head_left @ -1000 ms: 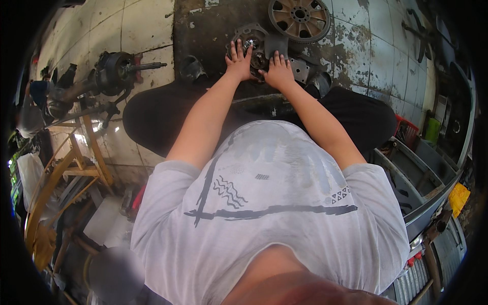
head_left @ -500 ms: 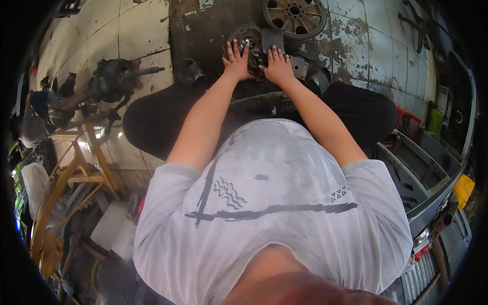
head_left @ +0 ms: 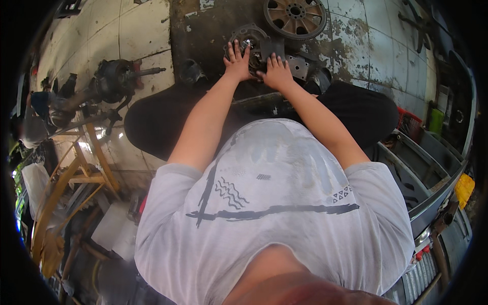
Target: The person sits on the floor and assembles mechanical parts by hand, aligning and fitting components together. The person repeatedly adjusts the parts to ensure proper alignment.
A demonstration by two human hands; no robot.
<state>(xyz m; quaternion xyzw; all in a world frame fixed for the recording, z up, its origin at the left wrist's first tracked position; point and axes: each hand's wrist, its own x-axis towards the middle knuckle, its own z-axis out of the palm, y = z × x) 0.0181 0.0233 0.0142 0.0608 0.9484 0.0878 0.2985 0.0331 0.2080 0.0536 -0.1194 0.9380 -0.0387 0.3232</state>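
Observation:
My left hand (head_left: 237, 66) lies with fingers spread over a round metal housing (head_left: 263, 34) that has a lobed rim and a shiny centre. Beside it, my right hand (head_left: 277, 72) rests flat, fingers stretched out, on a dark grey flat piece (head_left: 273, 44) that covers the housing's right side. What this piece is made of I cannot make out. The thumbs point toward each other across the housing's near part. Just right of my right hand sits a light metal plate (head_left: 299, 67) with holes.
A large toothed flywheel (head_left: 296, 18) lies beyond the housing. Dark curved metal parts (head_left: 190, 71) sit by my left knee, others by the right (head_left: 320, 80). An axle-like assembly (head_left: 114, 81) stands at left above a yellow frame (head_left: 86, 157). A grey metal tray (head_left: 417, 157) is at right.
My right hand has slid slightly toward me, and the dark grey piece has shifted nearer with it, showing more of the housing's far rim. My left hand has barely moved.

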